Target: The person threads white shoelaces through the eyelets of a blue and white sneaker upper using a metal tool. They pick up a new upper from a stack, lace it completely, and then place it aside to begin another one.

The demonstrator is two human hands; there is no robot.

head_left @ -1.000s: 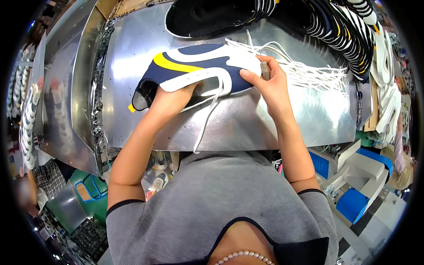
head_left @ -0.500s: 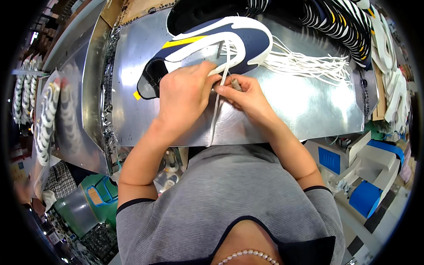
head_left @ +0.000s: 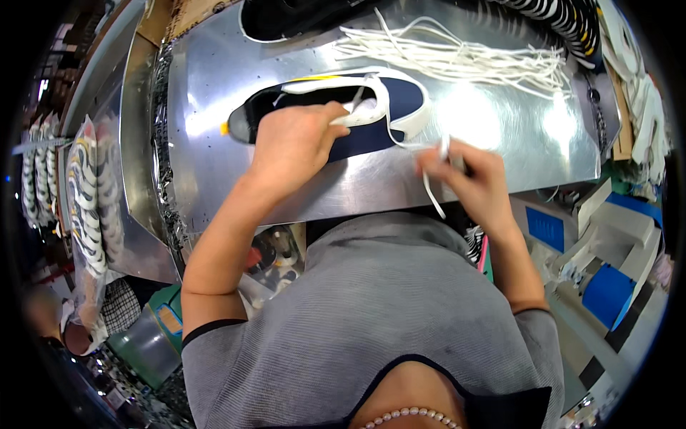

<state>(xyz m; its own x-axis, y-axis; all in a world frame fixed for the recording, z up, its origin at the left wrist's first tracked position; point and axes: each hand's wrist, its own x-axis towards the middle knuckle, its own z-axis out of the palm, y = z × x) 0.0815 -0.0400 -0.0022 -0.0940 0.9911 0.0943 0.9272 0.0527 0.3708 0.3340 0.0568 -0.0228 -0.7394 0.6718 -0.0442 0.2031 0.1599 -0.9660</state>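
A navy, white and yellow shoe upper [head_left: 363,140] lies on the metal tabletop, its black heel end to the left. My left hand [head_left: 294,143] grips the white edge of its opening, thumb and fingers pinched there. Off the toe end, to the right, my right hand [head_left: 475,182] is closed and partly blurred. A white shoelace [head_left: 431,194] runs from the upper to its fingers, and a loose end hangs below them. Something small and greyish also sits in that hand, too smeared to make out now; half a second ago it showed as a small tool handle.
Behind the upper, a bundle of white laces [head_left: 457,63] lies on the metal table [head_left: 286,204]. A black upper [head_left: 286,25] and a row of striped uppers [head_left: 554,18] stand at the far side. Bagged parts [head_left: 86,207] hang left; a grey-and-blue machine [head_left: 607,293] stands right.
My right hand has moved away from the upper to the right, drawing the lace with it. The upper has turned flatter and sits nearer to me, clear of the lace bundle.
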